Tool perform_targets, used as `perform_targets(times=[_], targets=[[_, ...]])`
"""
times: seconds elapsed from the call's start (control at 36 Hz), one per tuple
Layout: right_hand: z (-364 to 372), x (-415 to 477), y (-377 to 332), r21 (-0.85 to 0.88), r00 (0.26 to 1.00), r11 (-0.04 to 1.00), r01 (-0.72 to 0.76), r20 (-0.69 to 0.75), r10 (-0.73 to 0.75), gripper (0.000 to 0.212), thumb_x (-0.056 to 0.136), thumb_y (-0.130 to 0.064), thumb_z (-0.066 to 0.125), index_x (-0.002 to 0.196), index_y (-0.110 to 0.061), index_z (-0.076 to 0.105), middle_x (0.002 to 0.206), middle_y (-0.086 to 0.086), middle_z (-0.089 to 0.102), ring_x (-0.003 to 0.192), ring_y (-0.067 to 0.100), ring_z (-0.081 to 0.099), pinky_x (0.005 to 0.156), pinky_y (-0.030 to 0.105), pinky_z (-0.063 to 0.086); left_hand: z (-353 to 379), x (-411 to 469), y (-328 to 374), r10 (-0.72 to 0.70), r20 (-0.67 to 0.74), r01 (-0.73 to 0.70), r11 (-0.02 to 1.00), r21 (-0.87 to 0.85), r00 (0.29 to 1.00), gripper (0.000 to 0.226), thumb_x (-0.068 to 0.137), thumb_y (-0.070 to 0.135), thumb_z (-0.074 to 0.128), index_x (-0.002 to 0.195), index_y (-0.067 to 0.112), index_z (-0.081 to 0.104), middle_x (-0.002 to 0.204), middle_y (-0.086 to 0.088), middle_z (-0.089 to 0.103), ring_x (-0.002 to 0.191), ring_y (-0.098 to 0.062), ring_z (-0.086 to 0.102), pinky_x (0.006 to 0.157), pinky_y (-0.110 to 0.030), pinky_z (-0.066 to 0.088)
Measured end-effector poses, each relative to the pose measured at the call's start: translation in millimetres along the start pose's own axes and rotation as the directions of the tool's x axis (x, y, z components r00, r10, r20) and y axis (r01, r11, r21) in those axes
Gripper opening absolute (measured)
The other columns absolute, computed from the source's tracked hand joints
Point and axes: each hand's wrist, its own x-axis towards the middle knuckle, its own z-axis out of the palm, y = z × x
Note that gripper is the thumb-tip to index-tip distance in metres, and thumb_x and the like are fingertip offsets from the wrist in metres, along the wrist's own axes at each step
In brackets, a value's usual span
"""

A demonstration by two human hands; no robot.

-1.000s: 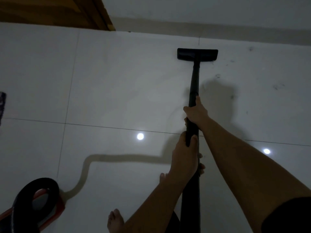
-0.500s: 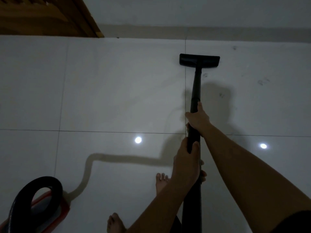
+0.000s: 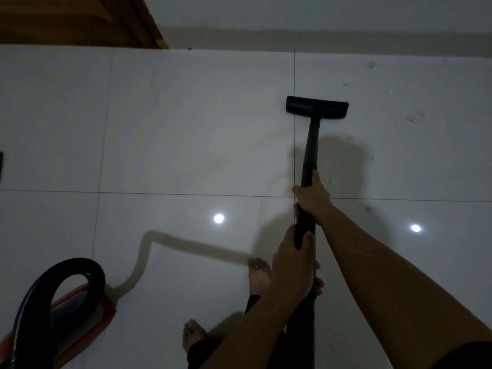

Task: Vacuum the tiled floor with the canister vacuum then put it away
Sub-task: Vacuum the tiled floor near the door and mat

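A: What's closest to you?

B: Your left hand (image 3: 291,265) is wrapped tight around the black wand (image 3: 310,153), and below that grip the tube runs out of frame at the bottom edge. Your bare feet show just left of it, one partly behind your forearm.

A: And the other hand?

B: Your right hand (image 3: 312,195) is clenched on the wand just above the left. Beyond both grips the wand reaches out to the floor head (image 3: 316,107), which lies flat on the tiles across a grout line.

A: The canister?

B: Well left of your grip and low, the red canister (image 3: 87,312) is cut off by the frame, with the black hose (image 3: 66,272) looping over it.

A: The room?

B: Dim. The glossy pale tiled floor (image 3: 173,134) reflects two ceiling lights. There are faint smudges right of the head, too small to identify. Farthest off are a pale skirting and wall (image 3: 319,12), and a wooden door (image 3: 74,20) at upper left.
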Motion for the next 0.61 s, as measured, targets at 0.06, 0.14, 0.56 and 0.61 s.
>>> perform_targets(times=[0.06,0.14,0.56,0.61], targets=[[5,-4,7,0.001,1.0,1.0,-0.003,0.003,0.003,0.079,0.093,-0.012,0.051,0.153,-0.034,0.004,0.121,0.022,0.056,0.056,0.018,0.054,0.033,0.018,0.042,-2,-7,-7,0.003,0.002,-0.003,1.0,-0.01,1.0,0.028,0.098,0.036,0.038,0.125,0.034,0.046,0.069,-0.007,0.056,0.038,-0.013,0.05,0.037,-0.021,0.044],[11,-12,16,0.016,1.0,1.0,-0.006,-0.005,0.006,0.08,0.093,-0.014,0.051,0.152,-0.036,0.003,0.121,0.023,0.057,0.054,0.019,0.055,0.038,0.022,0.044,-6,-16,-15,0.009,0.003,-0.009,1.0,-0.009,1.0,0.027,0.099,0.035,0.038,0.124,0.034,0.046,0.069,-0.007,0.055,0.036,-0.013,0.048,0.036,-0.02,0.043],[48,-71,76,0.04,0.999,0.998,-0.047,-0.009,0.047,0.079,0.094,-0.012,0.051,0.153,-0.036,0.004,0.106,0.022,0.059,0.049,0.018,0.053,0.032,0.018,0.042,-35,-65,-85,-0.016,0.025,0.016,1.0,-0.004,1.0,0.025,0.098,0.033,0.038,0.121,0.027,0.046,0.069,-0.008,0.054,0.037,-0.013,0.048,0.036,-0.021,0.043],[53,-77,86,0.035,0.999,0.998,-0.047,-0.004,0.047,0.079,0.094,-0.012,0.05,0.153,-0.036,0.004,0.11,0.023,0.059,0.049,0.018,0.053,0.03,0.017,0.04,-37,-73,-95,-0.009,0.013,0.009,1.0,-0.007,1.0,0.025,0.098,0.032,0.039,0.121,0.025,0.046,0.067,-0.008,0.053,0.035,-0.013,0.047,0.034,-0.02,0.042]])
